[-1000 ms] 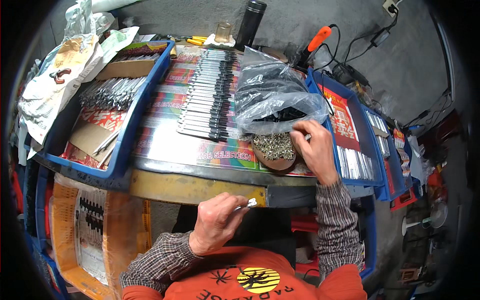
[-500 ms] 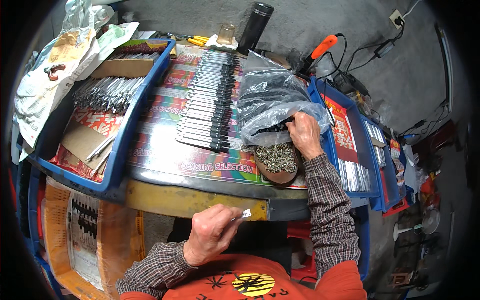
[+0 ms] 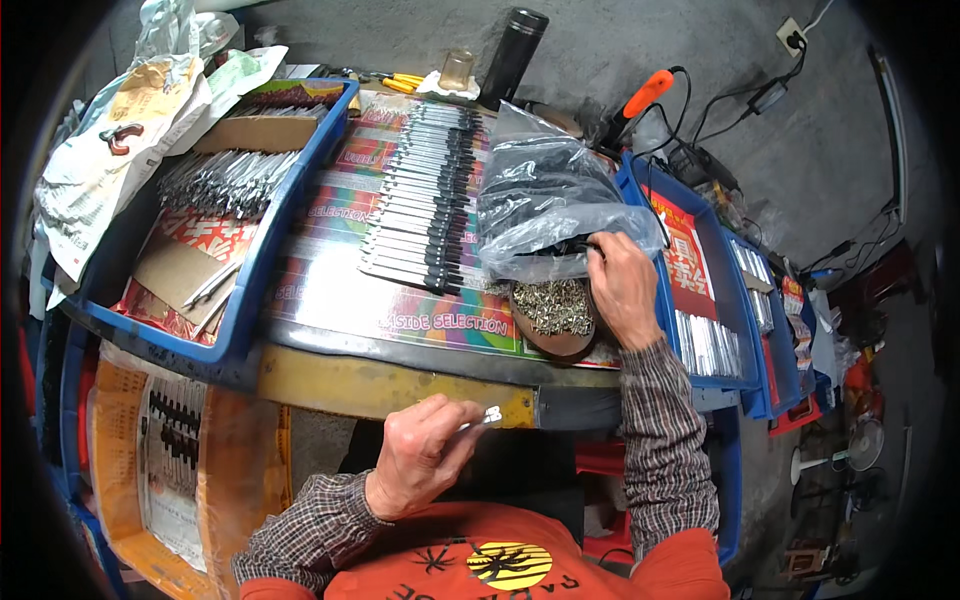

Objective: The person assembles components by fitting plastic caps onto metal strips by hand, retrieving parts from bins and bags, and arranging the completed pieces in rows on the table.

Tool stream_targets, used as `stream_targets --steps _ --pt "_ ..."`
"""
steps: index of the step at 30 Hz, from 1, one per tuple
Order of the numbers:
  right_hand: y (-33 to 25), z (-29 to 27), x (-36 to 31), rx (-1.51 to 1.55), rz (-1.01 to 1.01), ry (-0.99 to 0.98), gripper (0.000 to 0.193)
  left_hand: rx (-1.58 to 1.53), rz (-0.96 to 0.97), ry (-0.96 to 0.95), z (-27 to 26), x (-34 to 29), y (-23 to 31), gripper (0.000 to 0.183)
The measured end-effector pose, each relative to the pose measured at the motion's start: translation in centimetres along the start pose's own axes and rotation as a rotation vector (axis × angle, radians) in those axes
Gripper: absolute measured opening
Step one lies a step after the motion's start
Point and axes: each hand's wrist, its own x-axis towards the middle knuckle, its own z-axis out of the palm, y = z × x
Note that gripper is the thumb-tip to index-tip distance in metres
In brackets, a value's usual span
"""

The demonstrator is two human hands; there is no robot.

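Note:
My left hand [image 3: 425,450] is closed in front of the table edge, pinching a few flat silver metal strips [image 3: 491,415] whose holed ends poke out past the fingertips. At the mouth of a clear plastic bag [image 3: 550,180] with dark parts inside is my right hand [image 3: 626,290]. Its thumb and fingers are bent together there; what they hold, if anything, is not plain. Just below the bag, a brown dish [image 3: 562,346] holds many small brass-coloured screws or rivets [image 3: 552,306]. Left of the bag, silver strips with black ends [image 3: 420,200] lie in a long overlapping row.
At left stands a blue bin [image 3: 300,215] of metal strips, with paper and plastic over its far side. More blue bins [image 3: 712,376] stand at right. Behind are a black flask [image 3: 513,60], a glass [image 3: 456,68] and an orange-handled tool [image 3: 648,93] with a cord. An orange crate [image 3: 235,480] sits below left.
My right hand has drawn slightly right and down from inside the bag's mouth, with its fingers showing more. My left hand keeps its strips. The view has shifted slightly.

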Motion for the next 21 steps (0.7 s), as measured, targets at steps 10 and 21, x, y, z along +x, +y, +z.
stream_targets --steps 10,21 --pt "-5.9 -5.9 -11.3 1.04 0.374 -0.272 0.026 -0.012 0.013 -0.039 1.0 -0.4 0.9 0.018" --pt "-6.6 -6.2 -15.6 1.184 0.435 -0.362 0.019 -0.014 0.026 -0.103 2.3 -1.5 2.3 0.02"
